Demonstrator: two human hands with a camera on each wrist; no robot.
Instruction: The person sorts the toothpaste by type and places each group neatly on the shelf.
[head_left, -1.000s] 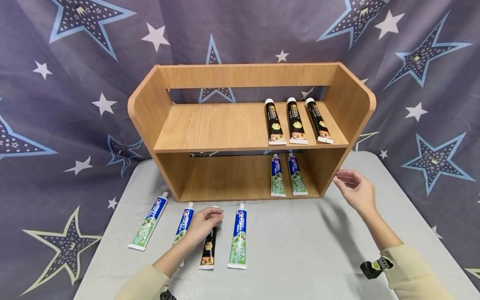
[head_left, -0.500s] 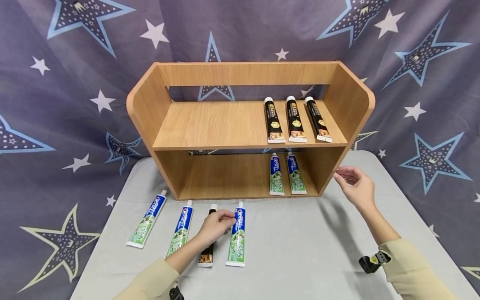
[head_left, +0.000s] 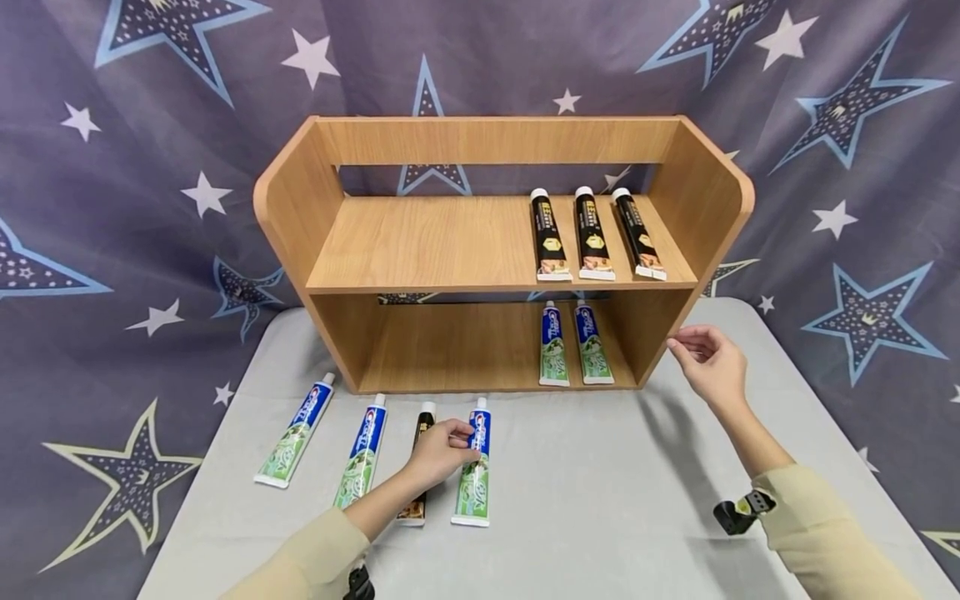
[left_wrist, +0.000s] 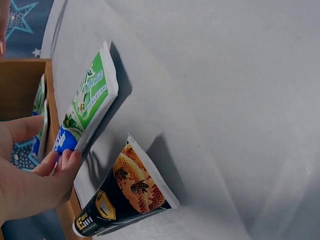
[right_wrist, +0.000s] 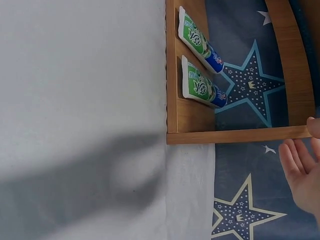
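My left hand is at a blue-and-green toothpaste tube lying on the table. In the left wrist view, its fingertips touch the tube's side near the blue end, while the thumb stands apart. A black toothpaste tube with a honeycomb picture lies beside it, partly under my forearm in the head view. My right hand holds the right side panel of a two-tier wooden shelf by its front edge, thumb on one side and fingers on the other.
Three black tubes lie on the upper tier at right. Two blue-and-green tubes lie below them. Two more blue-and-green tubes rest on the table at left. A star-patterned curtain hangs behind.
My left hand has moved right, from over the black tube to the blue-and-green tube beside it. The right hand stays at the shelf's side.
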